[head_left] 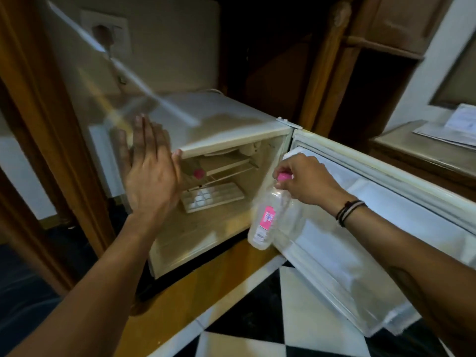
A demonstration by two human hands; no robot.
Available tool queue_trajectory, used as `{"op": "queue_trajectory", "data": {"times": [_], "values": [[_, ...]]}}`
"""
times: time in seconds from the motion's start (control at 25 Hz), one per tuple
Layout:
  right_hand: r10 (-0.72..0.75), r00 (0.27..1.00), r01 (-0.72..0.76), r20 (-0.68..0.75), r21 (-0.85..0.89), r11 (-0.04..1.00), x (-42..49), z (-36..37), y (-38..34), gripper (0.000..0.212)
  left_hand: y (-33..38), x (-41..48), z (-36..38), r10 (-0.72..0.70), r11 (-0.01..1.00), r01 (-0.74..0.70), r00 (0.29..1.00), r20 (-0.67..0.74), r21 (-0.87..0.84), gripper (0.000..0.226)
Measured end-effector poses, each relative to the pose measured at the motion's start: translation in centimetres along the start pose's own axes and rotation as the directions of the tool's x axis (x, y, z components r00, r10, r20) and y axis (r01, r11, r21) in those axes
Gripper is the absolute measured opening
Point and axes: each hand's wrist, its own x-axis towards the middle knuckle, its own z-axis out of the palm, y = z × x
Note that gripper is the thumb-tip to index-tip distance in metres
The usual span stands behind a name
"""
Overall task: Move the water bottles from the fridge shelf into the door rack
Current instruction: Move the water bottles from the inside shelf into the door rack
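A small white fridge (226,119) stands open, its door (386,176) swung out to the right. My right hand (306,179) grips a clear water bottle (268,220) with a pink label by its pink cap, hanging it in front of the door's inner rack (342,256). A second bottle with a pink cap (198,173) lies on the wire shelf (231,167) inside. My left hand (152,171) is flat with fingers spread, its thumb touching the fridge's top front edge, holding nothing.
A white ice tray (212,197) lies on the fridge floor. The fridge sits in a wooden cabinet (51,124) above a black-and-white checkered floor (296,318). A wall socket (105,32) is behind, and a wooden counter with papers (450,124) is at right.
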Motion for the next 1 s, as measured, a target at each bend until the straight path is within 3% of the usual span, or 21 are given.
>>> {"op": "queue_trajectory", "data": {"times": [0.12, 0.28, 0.48, 0.6, 0.76, 0.84, 0.92, 1.0], "values": [[0.103, 0.994, -0.094, 0.026, -0.235, 0.967, -1.3, -1.5, 2.2, 0.015, -0.1, 0.0, -0.2, 0.017, 1.0, -0.017, 1.0, -0.007, -0.014, 0.075], [0.159, 0.987, -0.16, -0.034, -0.375, 0.913, -1.7, -0.5, 4.3, 0.01, -0.2, -0.2, -0.3, 0.057, 0.998, -0.058, 0.998, -0.015, -0.027, 0.074], [0.241, 0.97, -0.229, -0.017, -0.379, 0.897, -0.3, 3.6, 6.4, 0.007, -1.2, -0.1, -0.3, 0.102, 0.994, -0.104, 0.993, -0.064, -0.022, 0.07], [0.289, 0.957, -0.269, 0.009, -0.338, 0.902, 0.2, 6.2, 7.8, 0.023, -1.8, 0.0, 0.1, 0.115, 0.992, -0.118, 0.99, -0.076, -0.036, 0.069], [0.307, 0.951, -0.275, 0.031, -0.363, 0.89, 1.4, 6.4, 8.6, 0.021, -2.3, 0.0, 0.6, 0.12, 0.993, -0.121, 0.988, -0.097, -0.009, 0.069], [0.223, 0.975, -0.208, -0.02, -0.449, 0.869, 1.5, 6.1, 7.6, 0.02, -2.0, -0.1, 0.8, 0.117, 0.993, -0.119, 0.987, -0.111, -0.01, 0.069], [0.006, 0.992, -0.068, -0.127, -0.487, 0.871, 1.7, 6.5, 5.1, 0.02, -1.8, 0.0, 0.9, 0.112, 0.993, -0.114, 0.986, -0.124, -0.006, 0.068], [-0.229, 0.96, 0.147, -0.164, -0.402, 0.904, 1.8, 7.8, 2.1, 0.025, -1.6, 0.1, 1.0, 0.101, 0.995, -0.102, 0.986, -0.134, 0.002, 0.067]]}}
